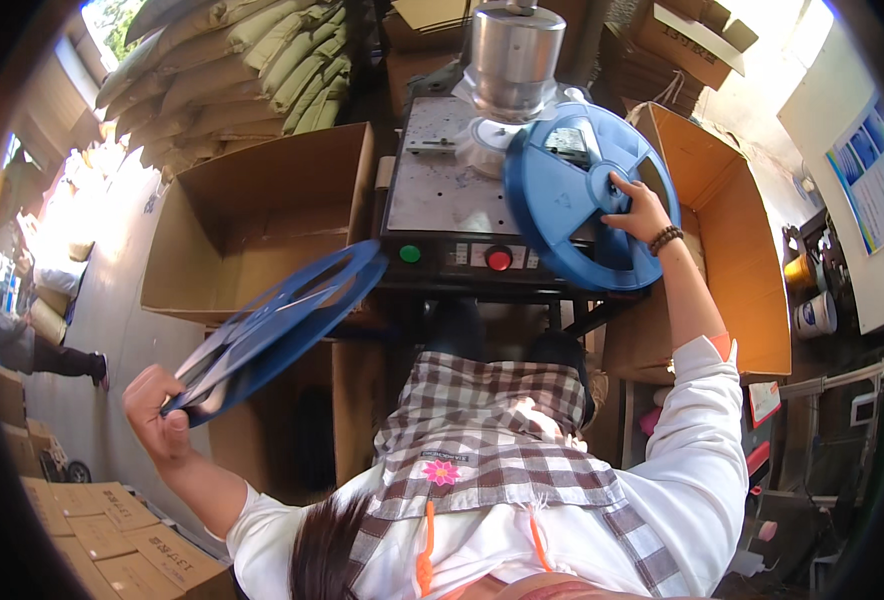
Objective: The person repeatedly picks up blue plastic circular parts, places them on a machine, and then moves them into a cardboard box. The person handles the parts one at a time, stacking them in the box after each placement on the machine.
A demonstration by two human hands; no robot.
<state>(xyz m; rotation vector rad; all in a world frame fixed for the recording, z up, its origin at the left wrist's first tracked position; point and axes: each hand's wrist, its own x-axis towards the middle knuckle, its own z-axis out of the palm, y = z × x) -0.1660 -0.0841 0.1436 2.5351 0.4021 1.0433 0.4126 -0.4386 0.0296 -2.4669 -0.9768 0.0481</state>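
My left hand (161, 412) grips the rim of a blue plastic reel (284, 322), tilted and somewhat blurred, above the front of the left cardboard box. My right hand (637, 210) is at the hub of another blue plastic reel (562, 202), thumb and fingers at its centre and spoke opening. That reel stands tilted over the right part of a bench press's metal table (442, 187). Above the table hangs the press's cylindrical metal head (517, 60), over a round pale fixture (487, 142) wrapped in clear film.
Open cardboard boxes flank the press, at left (284, 210) and right (742, 255). A green button (410, 253) and a red button (499, 259) sit on its front. Stacked sacks (239, 75) stand behind, closed cartons (112, 532) at lower left. A person (44, 352) is at far left.
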